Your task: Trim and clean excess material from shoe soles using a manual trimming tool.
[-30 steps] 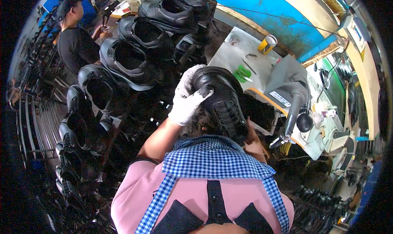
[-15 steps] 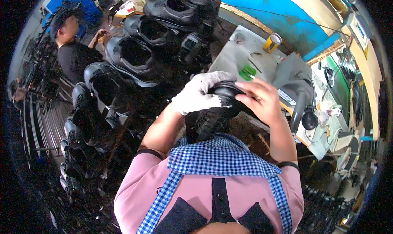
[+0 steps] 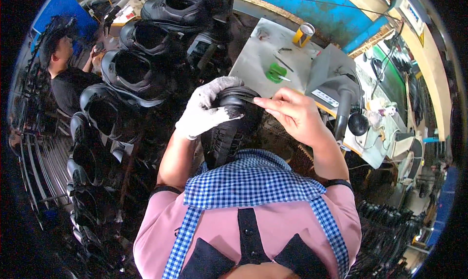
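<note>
A black shoe (image 3: 229,132) is held sole-up in front of my chest, its toe pointing away from me. My left hand (image 3: 204,110), in a white work glove, grips the shoe's toe end from the left. My bare right hand (image 3: 292,115) rests on the shoe's right side, with its fingers laid along the edge of the sole. My pink sleeves and a blue checked collar fill the lower part of the picture.
A row of black shoes (image 3: 141,69) runs along a rack on the left. Another person (image 3: 66,81) in black sits at the far left. A grey worktable (image 3: 265,59) ahead carries a yellow can (image 3: 303,34) and a green tool (image 3: 275,73). A grey machine (image 3: 341,91) stands to the right.
The shoe has come down and closer to my chest. My right hand, hidden under the shoe a second ago, now lies on its right side by the sole edge.
</note>
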The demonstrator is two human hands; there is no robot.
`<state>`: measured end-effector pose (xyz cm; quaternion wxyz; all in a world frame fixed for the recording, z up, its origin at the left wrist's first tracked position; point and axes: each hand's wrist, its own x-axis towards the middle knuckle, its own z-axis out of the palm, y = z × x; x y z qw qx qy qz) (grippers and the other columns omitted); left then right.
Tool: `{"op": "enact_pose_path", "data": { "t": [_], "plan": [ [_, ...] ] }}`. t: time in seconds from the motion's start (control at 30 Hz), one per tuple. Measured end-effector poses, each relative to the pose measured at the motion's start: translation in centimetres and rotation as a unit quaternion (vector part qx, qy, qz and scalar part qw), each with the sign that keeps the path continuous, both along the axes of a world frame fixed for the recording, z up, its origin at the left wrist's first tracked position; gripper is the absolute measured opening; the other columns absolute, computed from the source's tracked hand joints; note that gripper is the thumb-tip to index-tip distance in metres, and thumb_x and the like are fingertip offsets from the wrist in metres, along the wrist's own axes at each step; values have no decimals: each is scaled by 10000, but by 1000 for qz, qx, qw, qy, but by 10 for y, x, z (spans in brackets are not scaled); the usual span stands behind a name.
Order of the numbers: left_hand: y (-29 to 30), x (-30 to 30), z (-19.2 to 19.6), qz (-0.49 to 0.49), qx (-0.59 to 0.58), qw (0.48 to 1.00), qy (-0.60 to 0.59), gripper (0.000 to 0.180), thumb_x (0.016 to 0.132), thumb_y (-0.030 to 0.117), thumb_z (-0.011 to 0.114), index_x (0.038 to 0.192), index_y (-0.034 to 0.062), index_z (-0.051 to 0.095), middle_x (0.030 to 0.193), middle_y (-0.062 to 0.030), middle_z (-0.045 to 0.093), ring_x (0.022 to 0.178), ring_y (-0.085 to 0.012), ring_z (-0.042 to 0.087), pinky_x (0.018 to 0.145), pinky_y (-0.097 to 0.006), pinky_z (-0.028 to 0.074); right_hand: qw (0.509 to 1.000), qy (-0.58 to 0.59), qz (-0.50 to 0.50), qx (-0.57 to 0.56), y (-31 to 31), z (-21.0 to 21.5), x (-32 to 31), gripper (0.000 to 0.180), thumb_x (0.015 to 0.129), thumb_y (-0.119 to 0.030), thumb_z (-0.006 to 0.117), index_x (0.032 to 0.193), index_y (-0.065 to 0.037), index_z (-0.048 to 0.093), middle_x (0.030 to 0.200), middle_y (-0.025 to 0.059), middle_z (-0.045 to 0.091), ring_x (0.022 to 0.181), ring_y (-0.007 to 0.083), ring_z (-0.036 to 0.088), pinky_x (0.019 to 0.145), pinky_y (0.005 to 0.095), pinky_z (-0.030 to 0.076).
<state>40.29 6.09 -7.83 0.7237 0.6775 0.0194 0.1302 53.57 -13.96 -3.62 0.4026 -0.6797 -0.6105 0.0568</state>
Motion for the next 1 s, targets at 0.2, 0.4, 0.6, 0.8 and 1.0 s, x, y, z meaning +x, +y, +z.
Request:
{"op": "enact_pose_path", "data": {
  "t": [0.2,0.4,0.6,0.8,1.0],
  "plan": [
    [-1,2,-5,13,-16,1000,-7,567,689,192,782,1163,-23,558,1071,-72,622,983,-133,570,905,-289,447,998,-44,-38,17,-2,-7,-7,385,774,10,676,1122,-154,683,725,60,502,572,179,497,513,292,407],
    [-6,1,3,15,7,1000,13,555,688,162,777,1163,-14,552,1062,-62,626,973,-128,574,902,-283,453,995,-70,-64,27,-5,-15,-7,413,780,-27,653,1141,-228,667,742,45,527,557,195,555,497,308,452],
    [-7,0,1,26,26,999,26,553,686,146,776,1168,-9,550,1071,-61,628,982,-124,572,907,-282,452,993,-84,-77,9,-8,-16,-8,415,783,-18,647,1145,-221,665,742,48,530,565,199,555,504,311,453],
    [-7,-1,1,17,-4,999,34,565,690,146,778,1180,-13,545,1079,-61,627,993,-132,572,919,-286,446,998,-37,-57,17,-12,-12,-5,385,773,8,678,1119,-160,686,710,54,487,569,167,497,521,288,417],
    [-6,-1,0,18,-4,999,29,562,696,147,778,1180,-16,544,1082,-67,627,994,-137,574,921,-292,446,992,-110,-66,-23,-26,5,0,392,753,-4,676,1101,-183,696,713,47,496,567,181,509,513,300,417]
  ]
}}
